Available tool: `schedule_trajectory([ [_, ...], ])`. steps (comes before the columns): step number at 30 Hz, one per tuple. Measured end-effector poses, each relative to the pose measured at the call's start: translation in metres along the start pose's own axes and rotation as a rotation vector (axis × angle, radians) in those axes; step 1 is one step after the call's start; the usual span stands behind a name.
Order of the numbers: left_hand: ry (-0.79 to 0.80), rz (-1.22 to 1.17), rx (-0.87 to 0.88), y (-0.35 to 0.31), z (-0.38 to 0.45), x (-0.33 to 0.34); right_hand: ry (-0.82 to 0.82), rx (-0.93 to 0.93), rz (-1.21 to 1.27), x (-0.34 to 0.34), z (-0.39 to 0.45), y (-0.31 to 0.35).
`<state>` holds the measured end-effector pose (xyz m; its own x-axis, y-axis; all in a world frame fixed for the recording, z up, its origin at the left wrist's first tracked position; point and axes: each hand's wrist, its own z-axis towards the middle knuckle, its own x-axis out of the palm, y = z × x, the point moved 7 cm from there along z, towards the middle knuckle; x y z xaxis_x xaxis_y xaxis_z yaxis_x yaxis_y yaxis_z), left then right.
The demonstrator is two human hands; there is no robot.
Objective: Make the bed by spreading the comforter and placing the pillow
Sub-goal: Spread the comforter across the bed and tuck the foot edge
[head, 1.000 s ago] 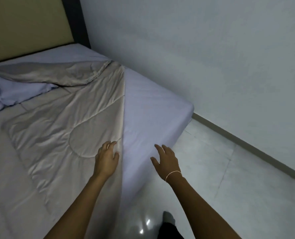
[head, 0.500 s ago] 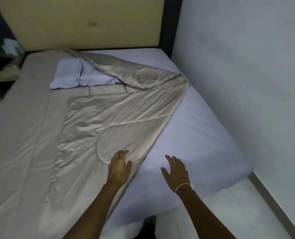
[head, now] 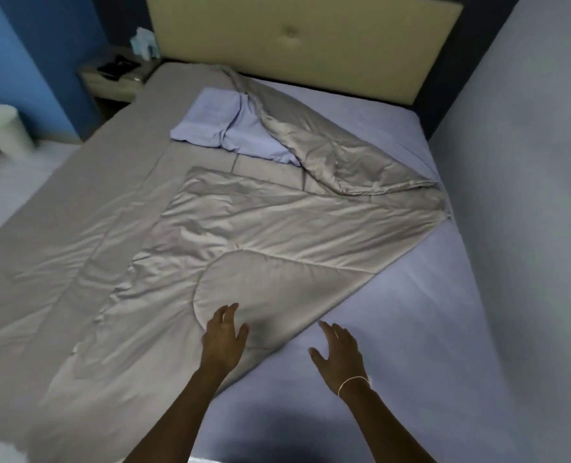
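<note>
Since the earlier frame the view has swung toward the headboard; hands unchanged. Left hand [head: 224, 339] rests released on the folded-back comforter [head: 260, 228]; right hand [head: 339, 350] hovers released over bare sheet [head: 427, 312]. Pillow [head: 224, 123] lies beyond both. Spreading step: next, grasp the folded corner and draw it rightward.

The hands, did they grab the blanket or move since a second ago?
No grab. The left hand still hovers or rests open on the folded-back comforter near its edge, and the right hand stays open over the bare lilac sheet, fingers spread. Mostly the head turned left, bringing the headboard, pillow and nightstand into view. The comforter's fold looks unchanged.
</note>
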<state>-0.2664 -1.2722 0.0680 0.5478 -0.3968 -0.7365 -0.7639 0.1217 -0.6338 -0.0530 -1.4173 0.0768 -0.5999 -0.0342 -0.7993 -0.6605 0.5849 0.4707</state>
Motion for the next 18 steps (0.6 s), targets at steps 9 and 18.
schedule_trajectory([
  [9,-0.056,0.164,-0.227,0.043,0.096,0.072,0.121,-0.168,-0.09,0.033,0.148,-0.035],
  [18,-0.085,0.557,-0.16,0.126,0.255,0.182,-0.168,-0.445,-0.018,0.094,0.24,-0.098],
])
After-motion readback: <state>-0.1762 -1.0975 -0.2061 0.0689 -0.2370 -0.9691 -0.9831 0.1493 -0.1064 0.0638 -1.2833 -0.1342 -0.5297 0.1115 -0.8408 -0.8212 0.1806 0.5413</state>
